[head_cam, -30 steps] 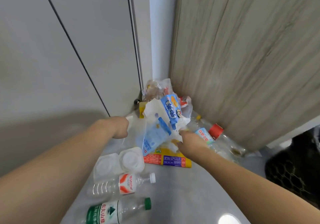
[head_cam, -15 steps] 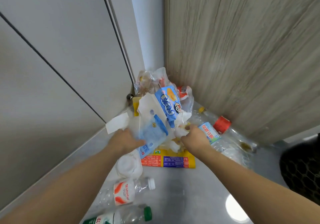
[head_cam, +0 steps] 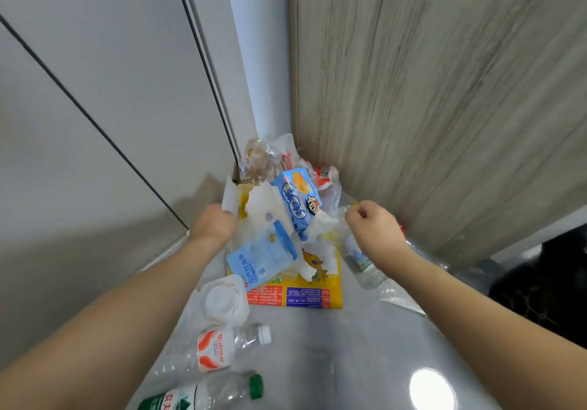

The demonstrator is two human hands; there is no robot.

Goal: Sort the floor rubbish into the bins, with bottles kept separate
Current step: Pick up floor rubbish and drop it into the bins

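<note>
A rubbish pile fills the floor corner: a blue snack packet (head_cam: 298, 203), white tissue (head_cam: 263, 203), a pale blue pouch (head_cam: 263, 257), a yellow packet (head_cam: 305, 292) and clear bags (head_cam: 270, 155). My left hand (head_cam: 214, 225) is at the pile's left edge, closed on a white card piece (head_cam: 230, 198) that sticks up. My right hand (head_cam: 371, 228) is at the pile's right side, fingers pinched on a clear plastic wrapper (head_cam: 336, 216). A clear bottle (head_cam: 365, 263) lies partly under my right forearm. Two more bottles lie nearer: an orange-labelled one (head_cam: 216, 349) and a green-capped one (head_cam: 206, 393).
A white plastic tub (head_cam: 224, 298) lies between the pile and the near bottles. A grey wall panel (head_cam: 111, 107) stands on the left and a wood-grain door (head_cam: 444, 92) on the right. A black bin or bag (head_cam: 540, 282) sits at the right edge. The floor (head_cam: 317, 362) is glossy grey.
My left hand has moved up to the pile's left edge with the white card piece in it. My right hand has left the tissue and shifted right, up to the clear wrapper.
</note>
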